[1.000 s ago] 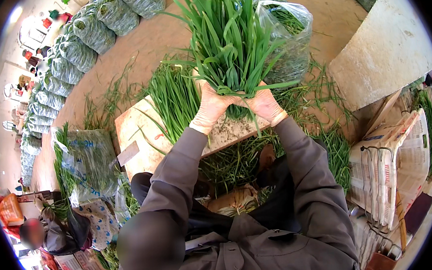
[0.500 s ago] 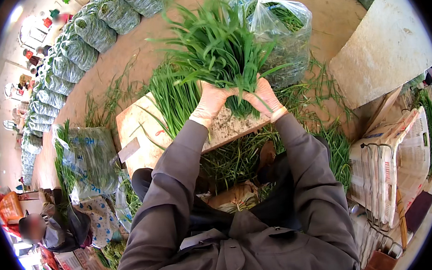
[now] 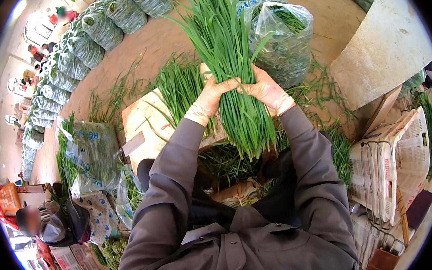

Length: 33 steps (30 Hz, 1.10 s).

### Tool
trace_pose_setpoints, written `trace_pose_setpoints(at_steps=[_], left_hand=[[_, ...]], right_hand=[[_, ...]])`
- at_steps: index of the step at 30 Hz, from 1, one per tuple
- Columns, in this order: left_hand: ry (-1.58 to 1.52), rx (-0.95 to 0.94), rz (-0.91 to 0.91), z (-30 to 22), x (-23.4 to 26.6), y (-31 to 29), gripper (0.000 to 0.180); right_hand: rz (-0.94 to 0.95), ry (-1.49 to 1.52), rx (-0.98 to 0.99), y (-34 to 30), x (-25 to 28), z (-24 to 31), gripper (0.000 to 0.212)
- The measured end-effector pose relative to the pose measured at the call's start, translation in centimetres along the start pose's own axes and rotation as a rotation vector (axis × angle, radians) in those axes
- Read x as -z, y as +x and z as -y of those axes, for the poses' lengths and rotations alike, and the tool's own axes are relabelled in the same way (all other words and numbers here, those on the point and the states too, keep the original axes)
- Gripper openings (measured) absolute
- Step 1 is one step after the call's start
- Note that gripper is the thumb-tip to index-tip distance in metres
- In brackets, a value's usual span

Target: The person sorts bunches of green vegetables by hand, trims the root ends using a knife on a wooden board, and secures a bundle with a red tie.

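Since the last frame the bunch of green leaves (image 3: 231, 60) has straightened: its stems, barely showing under the hands then, now reach well below them, and the tousled tops lie in line. I see the low bench (image 3: 143, 119) beyond the knees, a pile of similar greens (image 3: 181, 85) across it and a flat grey plate (image 3: 133, 143) at its left edge; brown floor (image 3: 136, 46) spreads around, strewn with loose leaves (image 3: 322, 86), and a pale panel (image 3: 381, 45) stands to the right. The bunch is over the bench's near edge, its long axis running away from the body, leaf tips far and slightly left, stem ends toward the lap; I can't tell how steeply it tilts. Left hand (image 3: 212, 96) and right hand (image 3: 268, 89) wrap it from either side, the grip filled with stems. I have a clear bag (image 3: 282, 51) of greens beyond the right hand, another bag (image 3: 96, 152) of greens left of the bench, and a row of filled bags (image 3: 87, 46) at upper left.
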<state>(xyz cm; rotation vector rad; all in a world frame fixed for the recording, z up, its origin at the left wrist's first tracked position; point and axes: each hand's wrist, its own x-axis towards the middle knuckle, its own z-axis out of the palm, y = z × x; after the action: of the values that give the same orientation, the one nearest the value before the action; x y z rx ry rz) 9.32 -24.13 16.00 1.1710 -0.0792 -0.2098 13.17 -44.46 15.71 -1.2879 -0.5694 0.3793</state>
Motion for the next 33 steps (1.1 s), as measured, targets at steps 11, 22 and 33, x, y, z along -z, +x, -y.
trace_pose_setpoints(at_steps=[11,22,33], left_hand=[[-0.487,0.196,-0.137,2.0,1.1,-7.9,0.033],[-0.517,0.101,-0.311,-1.3,4.0,-15.5,0.028],[-0.805,-0.395,-0.535,-2.3,10.8,-19.5,0.034]], right_hand=[[0.014,-0.292,0.183,-0.9,-8.4,-1.2,0.124],[0.402,-1.043,0.174,1.8,-16.1,3.6,0.127],[0.191,0.38,-0.369,-5.3,-11.0,-1.9,0.101]])
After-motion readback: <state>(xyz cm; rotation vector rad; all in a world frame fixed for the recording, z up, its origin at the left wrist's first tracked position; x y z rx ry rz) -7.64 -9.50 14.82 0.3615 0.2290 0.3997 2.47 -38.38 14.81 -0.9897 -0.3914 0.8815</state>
